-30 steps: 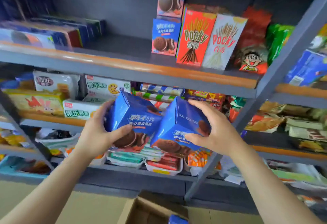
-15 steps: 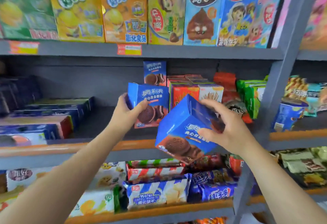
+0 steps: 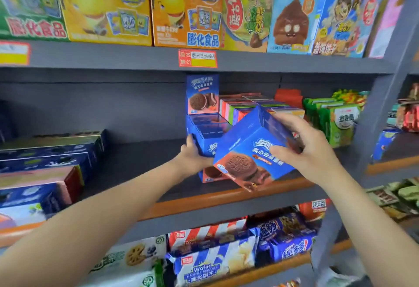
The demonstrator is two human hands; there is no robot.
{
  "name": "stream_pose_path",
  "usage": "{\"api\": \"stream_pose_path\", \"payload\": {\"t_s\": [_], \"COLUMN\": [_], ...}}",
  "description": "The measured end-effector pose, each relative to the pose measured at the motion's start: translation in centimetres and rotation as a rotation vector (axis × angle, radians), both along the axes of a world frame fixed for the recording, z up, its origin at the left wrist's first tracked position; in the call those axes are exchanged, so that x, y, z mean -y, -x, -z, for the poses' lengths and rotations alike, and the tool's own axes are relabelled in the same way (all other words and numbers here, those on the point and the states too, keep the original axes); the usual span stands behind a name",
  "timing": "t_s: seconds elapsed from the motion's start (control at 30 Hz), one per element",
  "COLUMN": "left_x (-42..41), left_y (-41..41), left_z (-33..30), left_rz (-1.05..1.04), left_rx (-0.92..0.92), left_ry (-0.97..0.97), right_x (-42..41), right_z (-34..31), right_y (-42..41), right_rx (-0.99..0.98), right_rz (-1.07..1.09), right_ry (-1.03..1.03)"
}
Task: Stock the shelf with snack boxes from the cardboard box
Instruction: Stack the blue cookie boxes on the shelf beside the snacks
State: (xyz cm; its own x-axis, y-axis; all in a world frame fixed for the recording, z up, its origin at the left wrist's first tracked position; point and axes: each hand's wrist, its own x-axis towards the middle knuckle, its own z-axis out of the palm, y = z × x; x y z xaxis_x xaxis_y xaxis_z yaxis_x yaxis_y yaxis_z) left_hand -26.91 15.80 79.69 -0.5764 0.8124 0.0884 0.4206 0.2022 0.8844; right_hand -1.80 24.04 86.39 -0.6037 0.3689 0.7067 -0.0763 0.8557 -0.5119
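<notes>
The left hand [image 3: 192, 158] has carried its blue cookie box [image 3: 207, 150] from mid-air onto the middle shelf [image 3: 226, 198], standing it upright ahead of the stacked blue boxes. The right hand [image 3: 310, 150] has lifted its tilted blue box [image 3: 251, 150] up near that shelf's front edge.

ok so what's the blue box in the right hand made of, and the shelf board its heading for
The blue cookie box in the right hand looks like thin printed cardboard with a slight sheen: crisp folded edges, flat panels. The shelf board looks like dark grey painted board, matte, with an orange-brown front lip that could be wood or laminate; the blur leaves that open.
</notes>
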Motion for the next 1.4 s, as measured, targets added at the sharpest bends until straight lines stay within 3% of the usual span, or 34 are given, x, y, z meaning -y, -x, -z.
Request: {"api": "stream_pose_path", "payload": {"t_s": [0.17, 0.3, 0.4, 0.5, 0.63, 0.7, 0.8, 0.93, 1.07, 1.17, 1.4], "left_x": [2.4, 6.1, 7.0, 6.9, 5.0, 3.8, 2.1, -0.2, -2.0, -2.8, -3.4], "left_y": [-0.4, -1.2, -1.6, -1.9, -1.6, -1.3, -0.4, 0.5, 2.0, 3.2, 3.3], "left_z": [-2.2, -5.8, -6.7, -6.7, -6.6, -6.7, -6.4, -6.2, -6.4, -6.6, -6.2], "left_rz": [0.147, 0.288, 0.374, 0.365, 0.213, 0.149, 0.036, -0.06, -0.077, -0.063, 0.007], "left_rx": [-0.185, -0.286, -0.286, -0.192, 0.172, 0.244, 0.264, 0.195, 0.162, 0.118, 0.188], "left_ry": [0.122, -0.212, -0.297, -0.384, -0.548, -0.547, -0.546, -0.466, -0.356, -0.257, -0.307], "right_x": [-0.1, 0.1, 0.8, 1.5, 1.9, 2.0, 2.0, 1.9, 1.5, 0.9, 0.9], "right_z": [-1.1, -2.7, -3.3, -3.0, -1.3, -0.3, 0.9, 1.5, 2.1, 2.4, 2.7], "right_y": [0.2, 1.1, 3.0, 4.9, 6.6, 6.9, 7.2, 7.8, 8.5, 9.0, 9.4], "right_rx": [0.001, 0.0, 0.038, -0.07, -0.205, -0.201, -0.105, 0.189, 0.421, 0.594, 0.59], "right_rz": [-0.027, -0.109, -0.138, -0.014, 0.163, 0.194, 0.216, 0.232, 0.207, 0.27, 0.357], "right_ry": [0.024, 0.045, 0.025, -0.036, 0.045, -0.006, -0.14, -0.28, -0.305, -0.433, -0.531]}}
